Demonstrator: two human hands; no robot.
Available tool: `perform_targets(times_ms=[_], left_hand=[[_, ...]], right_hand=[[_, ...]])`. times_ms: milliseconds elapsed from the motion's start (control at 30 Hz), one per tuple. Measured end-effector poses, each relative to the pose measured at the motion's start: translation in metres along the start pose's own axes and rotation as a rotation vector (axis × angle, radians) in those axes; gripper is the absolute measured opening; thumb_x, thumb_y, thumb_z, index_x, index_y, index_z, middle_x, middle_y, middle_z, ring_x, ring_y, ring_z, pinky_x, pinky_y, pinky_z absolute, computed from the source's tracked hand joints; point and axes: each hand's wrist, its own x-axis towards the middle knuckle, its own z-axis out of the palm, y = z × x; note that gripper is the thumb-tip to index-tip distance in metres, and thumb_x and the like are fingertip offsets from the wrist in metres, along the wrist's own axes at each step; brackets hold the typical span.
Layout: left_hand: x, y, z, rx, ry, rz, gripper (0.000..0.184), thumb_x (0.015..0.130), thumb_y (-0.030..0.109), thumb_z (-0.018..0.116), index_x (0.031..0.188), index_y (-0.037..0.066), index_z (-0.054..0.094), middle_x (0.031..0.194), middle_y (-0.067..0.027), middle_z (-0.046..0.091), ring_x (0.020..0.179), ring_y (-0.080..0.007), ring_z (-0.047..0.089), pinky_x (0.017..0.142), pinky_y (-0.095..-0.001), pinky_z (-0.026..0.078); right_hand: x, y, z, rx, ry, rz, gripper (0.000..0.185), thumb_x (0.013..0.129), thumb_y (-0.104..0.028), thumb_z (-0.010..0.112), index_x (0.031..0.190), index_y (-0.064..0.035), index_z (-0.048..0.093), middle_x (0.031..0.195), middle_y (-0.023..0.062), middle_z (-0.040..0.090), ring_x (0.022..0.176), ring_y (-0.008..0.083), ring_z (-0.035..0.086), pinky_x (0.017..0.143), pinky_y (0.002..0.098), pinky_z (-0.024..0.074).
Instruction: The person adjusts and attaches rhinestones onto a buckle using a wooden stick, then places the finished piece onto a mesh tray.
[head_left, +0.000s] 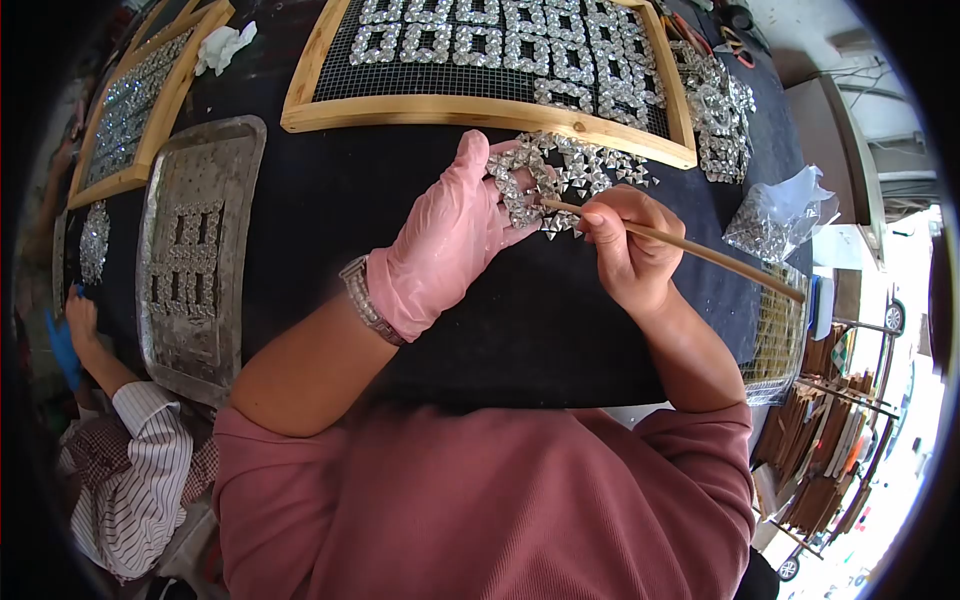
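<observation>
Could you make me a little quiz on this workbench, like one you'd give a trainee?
1. True or false: the left hand wears a pink glove.
2. Fill in the blank: the right hand grips a thin wooden ____.
3. Multiple choice: where does the clear plastic bag lie?
A) on the metal tray
B) to the right of the right hand
C) inside a wooden frame

Key:
1. True.
2. Stick.
3. B.
</observation>
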Motion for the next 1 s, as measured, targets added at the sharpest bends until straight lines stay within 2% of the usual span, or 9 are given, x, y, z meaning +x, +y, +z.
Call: perform_targets(times_ms=[167,667,867,967,1000], left_hand=[[0.0005,-0.0003,0.0004,-0.02,0.007,-0.003,0.052,0.096,0.043,0.03,0.125,0.0,0.037,0.123,-0.0169,0.048,0.115,-0.0262,0.047,0.101,-0.044,0.035],[-0.0003,0.003,0.0042,-0.119,0.007,-0.046,0.056,0.097,0.044,0.025,0.126,-0.003,0.036,0.123,-0.0211,0.048,0.115,-0.031,0.047,0.103,-0.0465,0.033],[0.001,0.0028,0.0012,-0.134,-0.015,-0.053,0.056,0.097,0.043,0.026,0.125,-0.004,0.037,0.123,-0.0216,0.048,0.115,-0.0317,0.047,0.103,-0.0468,0.032],[-0.0001,0.0034,0.0024,-0.117,0.003,-0.043,0.056,0.096,0.044,0.026,0.125,-0.003,0.038,0.124,-0.0213,0.048,0.116,-0.0315,0.047,0.103,-0.0461,0.032],[0.0011,0.0032,-0.0007,-0.112,-0.003,-0.033,0.056,0.096,0.044,0.027,0.124,-0.003,0.039,0.124,-0.0211,0.048,0.116,-0.0315,0.047,0.102,-0.0458,0.033]], right_hand=[[0.0051,-0.0031,-0.004,-0.086,-0.071,-0.123,0.021,0.079,-0.014,0.07,0.078,-0.0024,0.053,0.061,0.0099,0.058,0.047,0.0215,0.056,0.043,0.0278,0.0431],[0.0026,-0.0003,-0.0038,-0.104,-0.047,-0.18,0.027,0.075,-0.022,0.072,0.08,-0.0041,0.052,0.057,0.0055,0.055,0.045,0.0192,0.054,0.04,0.0275,0.0396],[0.0041,-0.0022,-0.0034,-0.11,-0.009,-0.256,0.027,0.074,-0.02,0.073,0.08,-0.0045,0.052,0.06,0.0056,0.058,0.047,0.0197,0.056,0.041,0.0277,0.0414],[0.0035,0.0001,-0.0059,-0.053,-0.009,-0.221,0.02,0.077,-0.014,0.071,0.08,-0.0031,0.053,0.061,0.0076,0.059,0.049,0.0199,0.057,0.044,0.0277,0.0435],[0.001,0.0014,-0.0068,0.003,0.052,-0.149,0.016,0.08,-0.01,0.068,0.08,-0.002,0.054,0.061,0.0083,0.059,0.05,0.0191,0.057,0.045,0.0272,0.0442]])
